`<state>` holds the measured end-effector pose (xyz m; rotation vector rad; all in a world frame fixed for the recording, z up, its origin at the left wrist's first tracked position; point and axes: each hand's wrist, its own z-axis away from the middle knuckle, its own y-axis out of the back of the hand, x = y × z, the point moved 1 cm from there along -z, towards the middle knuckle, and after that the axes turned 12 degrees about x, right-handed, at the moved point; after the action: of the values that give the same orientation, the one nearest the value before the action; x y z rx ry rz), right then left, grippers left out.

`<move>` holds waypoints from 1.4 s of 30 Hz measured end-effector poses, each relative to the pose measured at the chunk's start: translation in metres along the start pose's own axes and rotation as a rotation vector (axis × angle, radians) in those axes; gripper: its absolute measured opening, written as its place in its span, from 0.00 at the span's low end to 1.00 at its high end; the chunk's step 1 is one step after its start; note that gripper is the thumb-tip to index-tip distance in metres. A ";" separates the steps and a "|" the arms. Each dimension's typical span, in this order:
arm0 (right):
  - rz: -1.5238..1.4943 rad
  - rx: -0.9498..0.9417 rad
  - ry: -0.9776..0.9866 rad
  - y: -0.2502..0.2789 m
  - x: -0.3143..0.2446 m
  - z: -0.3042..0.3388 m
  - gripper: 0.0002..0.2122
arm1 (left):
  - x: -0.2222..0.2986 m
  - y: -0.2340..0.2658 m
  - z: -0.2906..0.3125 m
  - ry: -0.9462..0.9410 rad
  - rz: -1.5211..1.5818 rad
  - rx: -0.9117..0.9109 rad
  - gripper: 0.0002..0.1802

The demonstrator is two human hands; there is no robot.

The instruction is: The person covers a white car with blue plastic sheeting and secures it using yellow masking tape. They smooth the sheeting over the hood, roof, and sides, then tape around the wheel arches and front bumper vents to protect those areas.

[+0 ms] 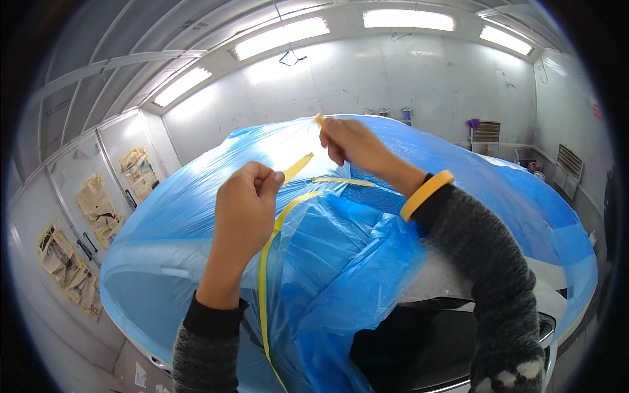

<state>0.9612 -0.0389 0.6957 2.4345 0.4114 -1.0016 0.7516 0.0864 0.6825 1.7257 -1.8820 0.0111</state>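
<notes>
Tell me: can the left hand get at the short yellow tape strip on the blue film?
Probably yes: the left hand is near the strip, nothing visibly blocking it, though its fingers pinch another tape piece.

Looks like a vehicle paint booth, judging by the car [549, 278] draped in blue plastic film [177, 219], yellow masking tape [299, 168], pale panelled walls [445, 85] and bright strip lights [282, 38] overhead.
</notes>
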 end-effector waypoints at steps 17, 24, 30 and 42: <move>0.329 -0.308 0.176 -0.028 0.001 -0.010 0.13 | -0.036 -0.019 -0.018 0.288 -0.040 -0.308 0.17; 0.297 -0.375 0.230 -0.032 0.008 -0.008 0.10 | -0.031 -0.024 -0.018 0.385 0.026 -0.377 0.11; 0.287 -0.464 0.243 -0.034 0.010 -0.010 0.10 | -0.030 -0.024 -0.017 0.393 0.123 -0.386 0.11; 0.322 -0.517 0.271 -0.032 0.010 -0.015 0.12 | -0.031 -0.024 -0.011 0.345 0.233 -0.329 0.10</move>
<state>0.9626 -0.0025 0.6880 2.0715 0.3051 -0.3693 0.7782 0.1150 0.6702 1.1943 -1.7051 0.0796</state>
